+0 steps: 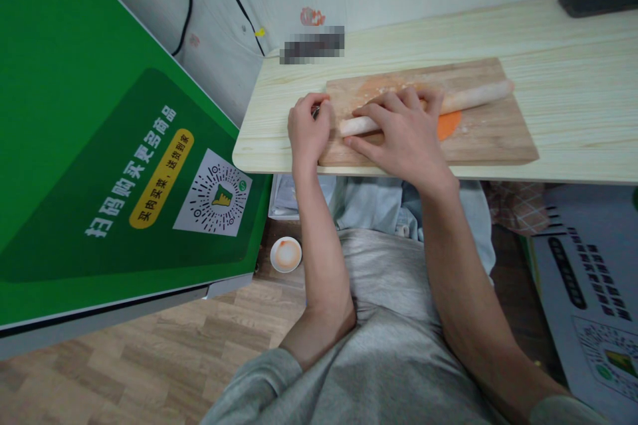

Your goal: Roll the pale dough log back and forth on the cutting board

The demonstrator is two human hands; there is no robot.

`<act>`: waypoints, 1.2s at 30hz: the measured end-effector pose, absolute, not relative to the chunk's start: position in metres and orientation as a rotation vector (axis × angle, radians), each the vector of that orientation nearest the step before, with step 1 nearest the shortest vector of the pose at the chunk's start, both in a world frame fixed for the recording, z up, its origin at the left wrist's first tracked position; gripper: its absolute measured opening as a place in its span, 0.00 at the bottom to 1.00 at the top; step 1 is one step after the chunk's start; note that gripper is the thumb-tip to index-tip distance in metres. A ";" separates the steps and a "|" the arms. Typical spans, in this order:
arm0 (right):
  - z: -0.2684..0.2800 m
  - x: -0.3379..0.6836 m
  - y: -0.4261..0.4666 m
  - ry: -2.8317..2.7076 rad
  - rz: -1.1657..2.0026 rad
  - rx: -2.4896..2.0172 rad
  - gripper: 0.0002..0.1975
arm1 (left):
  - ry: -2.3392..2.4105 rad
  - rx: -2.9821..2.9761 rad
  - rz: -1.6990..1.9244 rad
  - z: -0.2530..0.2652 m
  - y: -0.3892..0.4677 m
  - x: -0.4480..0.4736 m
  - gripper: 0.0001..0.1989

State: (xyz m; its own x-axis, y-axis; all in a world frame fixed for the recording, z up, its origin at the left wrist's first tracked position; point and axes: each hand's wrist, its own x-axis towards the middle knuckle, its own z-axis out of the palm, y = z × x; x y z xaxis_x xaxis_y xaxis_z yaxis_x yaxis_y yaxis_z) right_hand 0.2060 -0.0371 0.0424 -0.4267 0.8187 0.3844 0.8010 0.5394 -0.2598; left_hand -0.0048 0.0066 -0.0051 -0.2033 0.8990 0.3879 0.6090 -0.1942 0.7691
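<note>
Nearest the camera, a grey fabric shirt (pixel 389 352) covers the person's torso; beyond it, both forearms reach forward to a pale, wood-grained surface (pixel 583 86). On this surface lies a rectangular brown wooden board (pixel 491 143), its long side running left to right, and on the board rests a pale, tapering rolling pin (pixel 476 95), apparently of wood. The long axis of the pin runs from a near left end to a farther right end, slightly oblique to the near edge of the board; its right tip reaches the board's right side. The right hand (pixel 406 129) lies across the left half of the pin, fingers spread toward the far side and thumb on the near side, the palm laid over the shaft rather than closed around it. A flat, bright orange piece of dough (pixel 450 125) shows on the near side of the pin, just right of this hand, and is partly hidden by both. The left hand (pixel 309 131) is curled at the board's left edge, just beside the pin's left end but apart from it; whether it grips anything cannot be told.
</note>
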 end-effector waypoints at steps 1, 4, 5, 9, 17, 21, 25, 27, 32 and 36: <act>0.043 0.206 -0.037 -2.313 0.053 -1.315 0.40 | 1.766 1.752 1.348 -0.005 0.007 -0.005 0.08; 0.043 0.206 -0.038 -2.315 0.062 -1.312 0.39 | 1.766 1.744 1.344 -0.005 0.007 -0.005 0.08; 0.043 0.206 -0.038 -2.313 0.066 -1.309 0.38 | 1.765 1.744 1.347 -0.005 0.007 -0.005 0.08; 0.043 0.206 -0.038 -2.305 0.085 -1.300 0.35 | 1.762 1.754 1.355 -0.004 0.006 -0.004 0.08; 0.048 0.205 -0.040 -2.303 0.116 -1.309 0.33 | 1.726 1.742 1.366 -0.009 0.009 -0.008 0.06; 0.048 0.206 -0.040 -2.289 0.106 -1.291 0.31 | 1.685 1.751 1.390 -0.014 0.012 -0.011 0.06; 0.046 0.206 -0.040 -2.284 0.103 -1.274 0.32 | 1.670 1.761 1.401 -0.017 0.015 -0.013 0.08; 0.047 0.206 -0.040 -2.286 0.116 -1.280 0.32 | 1.675 1.769 1.396 -0.018 0.015 -0.014 0.08; 0.053 0.206 -0.042 -2.300 0.181 -1.329 0.29 | 1.685 1.779 1.379 -0.019 0.017 -0.015 0.07; 0.054 0.205 -0.042 -2.297 0.199 -1.343 0.29 | 1.678 1.786 1.387 -0.018 0.016 -0.014 0.06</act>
State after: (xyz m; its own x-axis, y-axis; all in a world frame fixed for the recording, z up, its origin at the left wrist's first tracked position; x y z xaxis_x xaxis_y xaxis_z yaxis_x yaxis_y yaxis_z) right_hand 0.2052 -0.0424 0.0542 -0.4116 0.8529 0.3212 0.7848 0.5109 -0.3508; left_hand -0.0142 0.0164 -0.0179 -0.1642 0.8938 0.4174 0.5784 -0.2555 0.7747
